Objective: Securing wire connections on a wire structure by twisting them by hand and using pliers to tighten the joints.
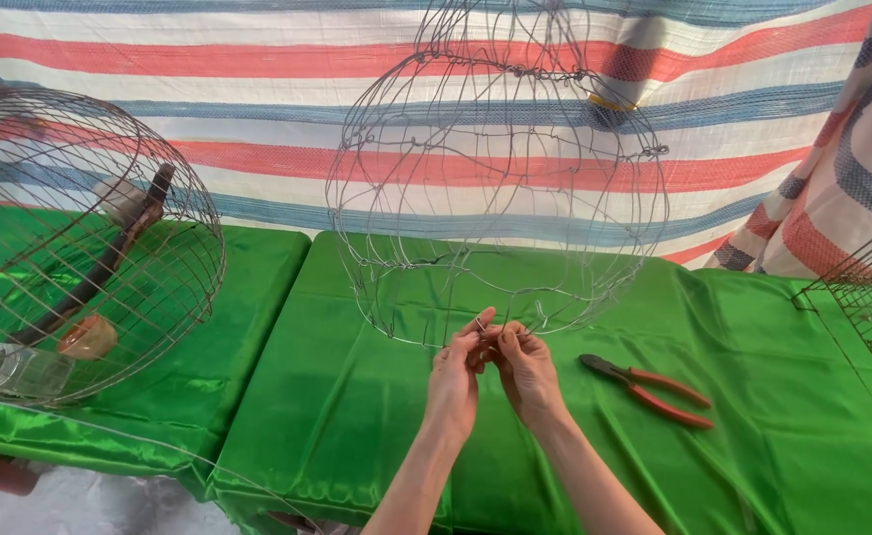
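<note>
At the lower centre of the frame, a thin wire at the bottom rim of a wire cage frame [500, 188] is pinched between the fingertips of both hands. The left hand [453, 376] and the right hand [527, 372] are brought together there, fingers closed tightly on the wire, thumbs and forefingers almost touching one another. Whether a separate loose wire end is held cannot be told; the strands are too fine.

The cage frame is seen directly above the grip, rising from the hands toward the top centre of the frame. It is rounded like a bell, its long axis upright, and it is hung or propped so that its lower rim lies just over the green cloth-covered table [377, 396]. The pinched spot is on the near side of that rim, and both hands are equally near to it, one from each side.

To the right of the hands, apart from them on the cloth, red-handled pliers [649, 388] are laid with the jaws pointing toward the upper left; the right hand is the nearer one.

At the left of the frame a finished domed cage [173, 213] is set tilted, with a stick, a small cup and a clear jar inside. A striped tarpaulin [258, 99] is hung behind.
</note>
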